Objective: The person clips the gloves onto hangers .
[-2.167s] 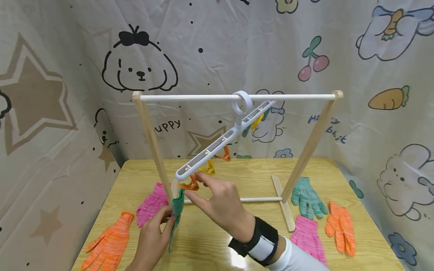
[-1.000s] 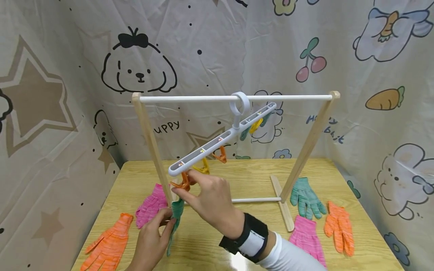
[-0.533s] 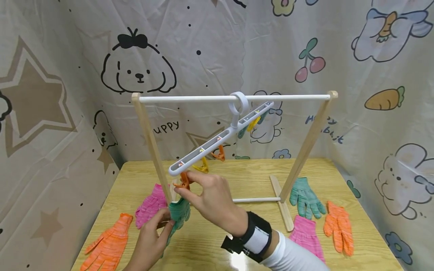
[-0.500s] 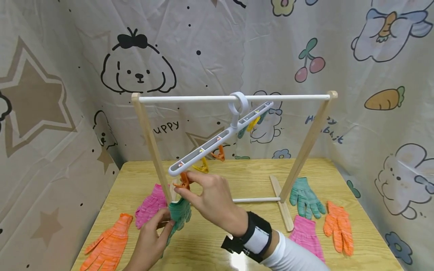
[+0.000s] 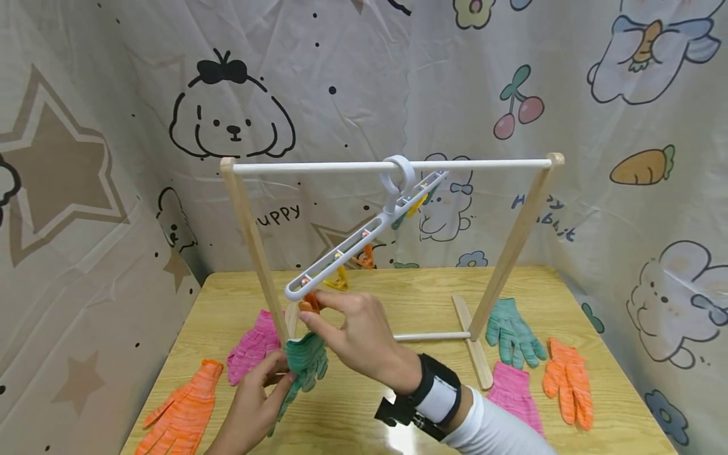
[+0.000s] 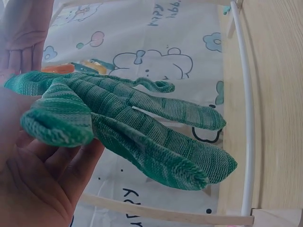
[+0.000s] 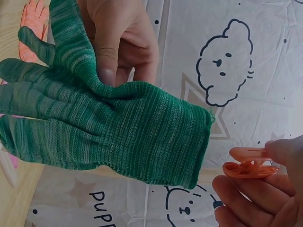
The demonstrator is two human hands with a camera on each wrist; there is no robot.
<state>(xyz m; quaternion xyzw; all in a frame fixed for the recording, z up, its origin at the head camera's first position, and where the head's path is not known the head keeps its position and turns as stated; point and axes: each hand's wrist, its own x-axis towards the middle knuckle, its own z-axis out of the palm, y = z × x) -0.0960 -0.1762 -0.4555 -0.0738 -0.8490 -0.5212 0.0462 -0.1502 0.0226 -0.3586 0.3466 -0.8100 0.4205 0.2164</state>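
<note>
A green striped knit glove [image 7: 156, 132] dangles from my left hand [image 5: 253, 401], whose thumb and fingers pinch it near the cuff. My right hand [image 5: 361, 338] pinches an orange clothespin [image 7: 251, 163] between thumb and fingers. That clothespin hangs under the near end of a pale grey clip hanger [image 5: 341, 253]. In the right wrist view the glove's cuff edge lies a short gap away from the clothespin. The glove's fingers spread downward in the left wrist view, past my left palm [image 6: 38, 189].
The hanger hooks over the white bar [image 5: 307, 167] of a wooden rack. Yellow [image 5: 338, 278] and orange clips [image 5: 365, 258] hang farther along it. Left lie an orange glove [image 5: 184, 407] and a pink glove [image 5: 256, 347]; right lie green [image 5: 514, 332], orange [image 5: 569, 382] and pink gloves [image 5: 514, 395].
The green glove has turned from edge-on to show more of its face. The hanger's near end has shifted slightly left and swung, and my right hand moved left, still holding the clothespin.
</note>
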